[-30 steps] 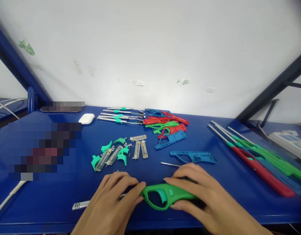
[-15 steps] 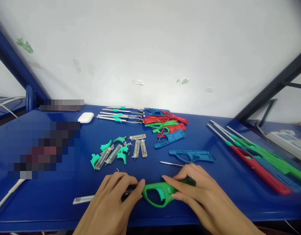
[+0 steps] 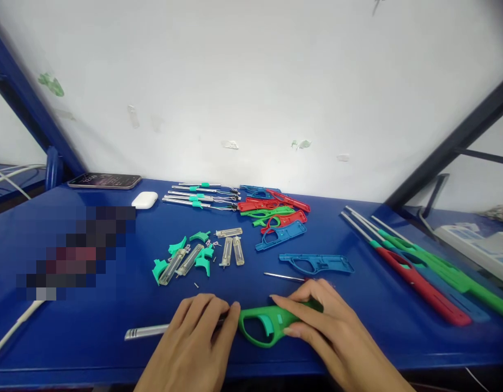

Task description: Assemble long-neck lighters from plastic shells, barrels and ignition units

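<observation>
A green long-nosed lighter (image 3: 258, 312) lies across the near part of the table, with a teal trigger (image 3: 268, 324) inside its finger loop. Its silver metal tube (image 3: 147, 331) points left. My left hand (image 3: 192, 340) is closed around the joint of tube and handle, hiding that stretch. The thumb and fingers of my right hand (image 3: 327, 326) pinch the handle just behind the loop. Beyond that hand rests a thin screwdriver (image 3: 282, 276), its handle end partly hidden by my fingers. A blue handle shell (image 3: 316, 263) lies behind it.
Clear fuel tanks (image 3: 189, 259) and teal triggers (image 3: 202, 261) lie mid-table. Behind them are metal tubes with wires (image 3: 198, 198) and coloured handle shells (image 3: 286, 220). Assembled lighters (image 3: 423, 280) lie right. A white case (image 3: 145, 200) and phone (image 3: 104, 181) sit back left, before the wall.
My left fingers have come down flatter over the lighter's joint, covering the dark gap seen there before. The right hand keeps its pinch. The camera view has shifted slightly.
</observation>
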A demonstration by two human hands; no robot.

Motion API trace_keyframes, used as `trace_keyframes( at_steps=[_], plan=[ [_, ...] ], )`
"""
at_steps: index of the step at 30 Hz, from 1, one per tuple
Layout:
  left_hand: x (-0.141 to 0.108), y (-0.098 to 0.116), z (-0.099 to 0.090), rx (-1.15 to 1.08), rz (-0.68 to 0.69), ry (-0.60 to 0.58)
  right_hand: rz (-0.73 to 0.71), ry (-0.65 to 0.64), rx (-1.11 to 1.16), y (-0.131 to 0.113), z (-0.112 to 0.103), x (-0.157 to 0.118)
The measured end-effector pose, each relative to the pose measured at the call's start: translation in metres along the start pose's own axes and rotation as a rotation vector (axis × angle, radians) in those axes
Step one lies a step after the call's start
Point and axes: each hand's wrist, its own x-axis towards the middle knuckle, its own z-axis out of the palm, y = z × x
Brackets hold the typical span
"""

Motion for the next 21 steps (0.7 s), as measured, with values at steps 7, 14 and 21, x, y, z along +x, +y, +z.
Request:
trace_keyframes(
  at_steps=[7,14,21],
  plan=[
    [-0.016,0.004,0.015,-0.053,-0.108,0.073,0.191,0.006,0.177,-0.004,-0.005,0.001],
    [-0.021,-0.004,0.019,-0.054,0.012,0.143,0.199,0.111,0.304,-0.005,-0.001,-0.005],
    [-0.020,-0.009,0.021,-0.064,0.066,0.154,0.178,0.164,0.278,0.003,0.000,-0.012]
  ],
)
